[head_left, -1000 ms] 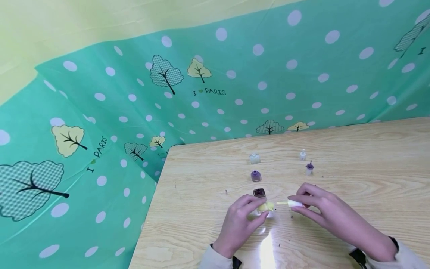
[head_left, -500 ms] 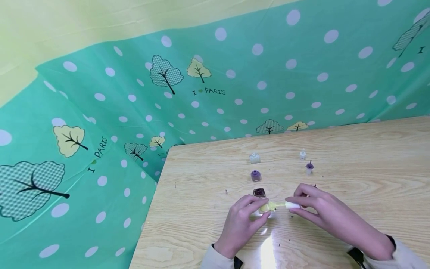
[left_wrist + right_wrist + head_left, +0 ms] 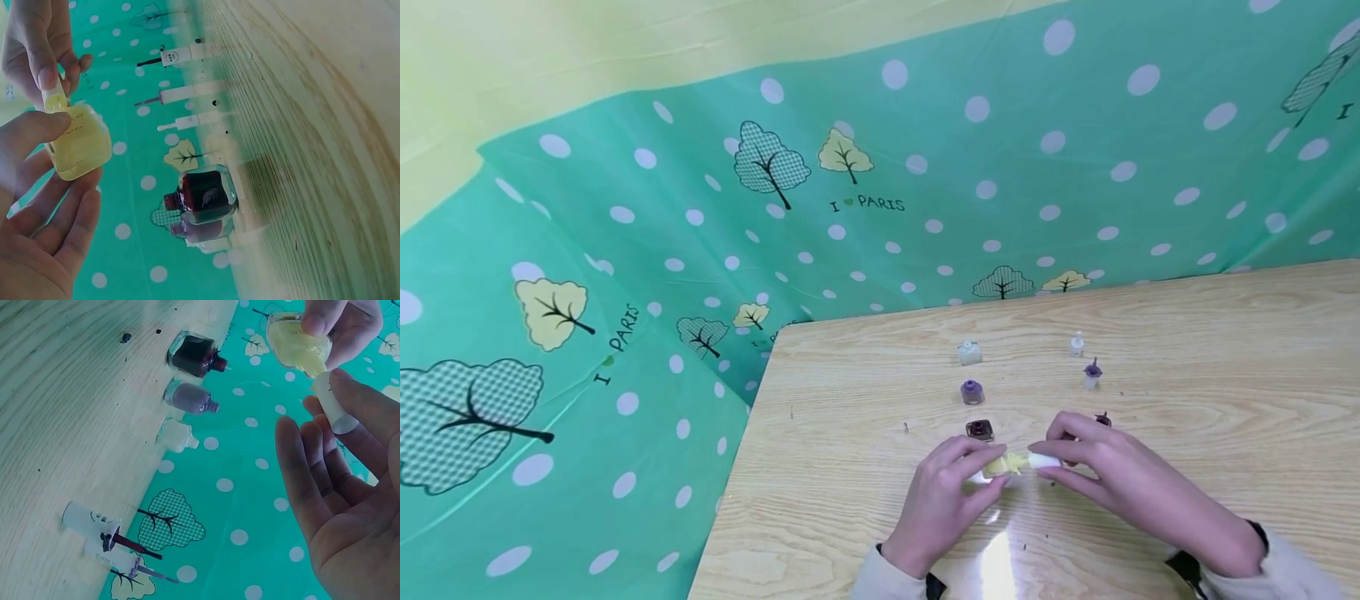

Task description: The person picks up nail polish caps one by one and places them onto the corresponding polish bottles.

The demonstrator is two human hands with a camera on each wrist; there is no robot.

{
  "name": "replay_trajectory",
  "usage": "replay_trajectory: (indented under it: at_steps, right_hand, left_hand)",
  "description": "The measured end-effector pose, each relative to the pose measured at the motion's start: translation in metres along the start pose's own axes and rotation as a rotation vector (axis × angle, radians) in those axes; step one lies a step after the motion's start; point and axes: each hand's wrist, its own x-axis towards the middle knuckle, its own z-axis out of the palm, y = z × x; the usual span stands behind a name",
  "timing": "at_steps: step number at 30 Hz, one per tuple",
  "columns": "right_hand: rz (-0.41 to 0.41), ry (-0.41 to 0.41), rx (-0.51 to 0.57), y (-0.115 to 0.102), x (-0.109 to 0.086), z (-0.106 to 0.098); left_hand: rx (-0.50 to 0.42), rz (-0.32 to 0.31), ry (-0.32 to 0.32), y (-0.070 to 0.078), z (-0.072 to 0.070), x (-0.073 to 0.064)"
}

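My left hand [image 3: 942,493] pinches a yellow nail polish bottle [image 3: 81,144] between thumb and fingers, its neck tilted toward the right hand. In my right hand [image 3: 1101,458] is the white cap [image 3: 335,405], gripped between thumb and forefinger. The cap's open end sits right at the bottle's neck, and its brush is mostly hidden. Yellow polish is smeared about the neck and shoulder, as the right wrist view shows. Just behind the left hand stands an uncapped dark red nail polish bottle [image 3: 980,429].
Beyond the dark bottle stand an uncapped purple bottle [image 3: 972,392] and a whitish bottle [image 3: 969,352]. To their right, caps stand brush up: a white-brushed cap [image 3: 1077,344], a purple-brushed cap [image 3: 1092,374] and a dark-brushed cap [image 3: 94,524]. Dark crumbs [image 3: 126,338] dot the wooden table [image 3: 820,500].
My right hand has moved left, bringing the cap to the yellow bottle; the brush, visible in the gap earlier, has gone into the neck. The left hand has barely shifted.
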Motion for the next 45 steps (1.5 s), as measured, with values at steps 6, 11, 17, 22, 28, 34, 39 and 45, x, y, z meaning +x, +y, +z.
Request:
replay_trajectory:
  at_steps: [6, 11, 17, 22, 28, 34, 39, 45]
  right_hand:
    - [-0.021, -0.017, 0.004, -0.0008, 0.0015, 0.0046]
    - [-0.024, -0.036, 0.004, -0.0007, 0.0023, 0.0061]
    - [-0.025, -0.042, 0.013, 0.0006, 0.0029, 0.0071]
    - [-0.023, -0.040, 0.025, 0.0020, 0.0033, 0.0082]
    - [0.024, -0.064, 0.053, 0.0024, 0.0041, 0.0088]
    - [0.086, -0.097, 0.071, 0.0022, 0.0048, 0.0099]
    - [0.133, -0.126, 0.065, 0.0014, 0.0056, 0.0094]
    - [0.163, -0.117, 0.041, 0.0002, 0.0043, 0.0051]
  left_hand:
    - [0.005, 0.021, -0.011, 0.0026, 0.0014, 0.0008]
    - [0.003, 0.029, -0.017, 0.0035, 0.0033, 0.0011]
    - [0.019, 0.051, -0.005, 0.0039, 0.0043, 0.0018]
    - [0.041, 0.079, 0.009, 0.0026, 0.0055, 0.0023]
    - [0.083, 0.137, 0.036, 0.0004, 0.0062, 0.0033]
    - [0.091, 0.162, 0.054, 0.0009, 0.0070, 0.0054]
    - [0.092, 0.163, 0.057, 0.0010, 0.0077, 0.0048]
    - [0.064, 0.094, 0.025, 0.0001, 0.0072, 0.0016]
